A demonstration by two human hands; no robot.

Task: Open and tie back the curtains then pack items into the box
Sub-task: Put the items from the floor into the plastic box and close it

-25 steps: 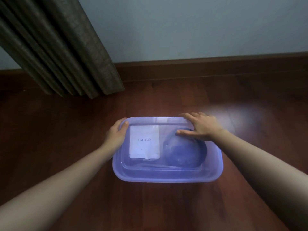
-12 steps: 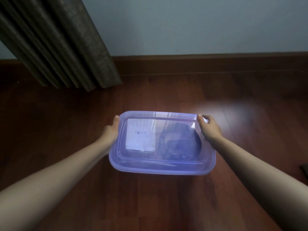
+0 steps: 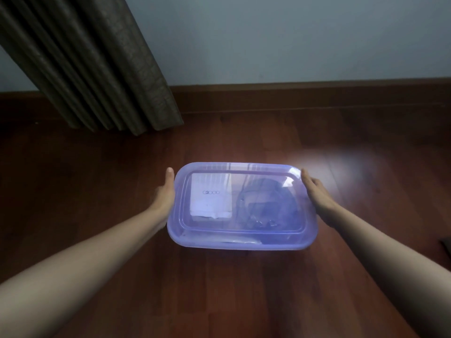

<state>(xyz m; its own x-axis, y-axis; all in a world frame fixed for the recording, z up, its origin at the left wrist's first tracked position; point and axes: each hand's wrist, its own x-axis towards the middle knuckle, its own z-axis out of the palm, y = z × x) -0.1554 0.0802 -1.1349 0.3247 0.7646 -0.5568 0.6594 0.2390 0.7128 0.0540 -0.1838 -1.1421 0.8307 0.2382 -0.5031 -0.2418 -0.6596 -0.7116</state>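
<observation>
Both flat hands flank translucent purple rounded-rectangular box [image 3: 241, 240].

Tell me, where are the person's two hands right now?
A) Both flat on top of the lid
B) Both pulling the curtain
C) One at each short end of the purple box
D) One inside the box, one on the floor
C: the left hand and the right hand sit against opposite short ends of the lidded purple plastic box.
</observation>
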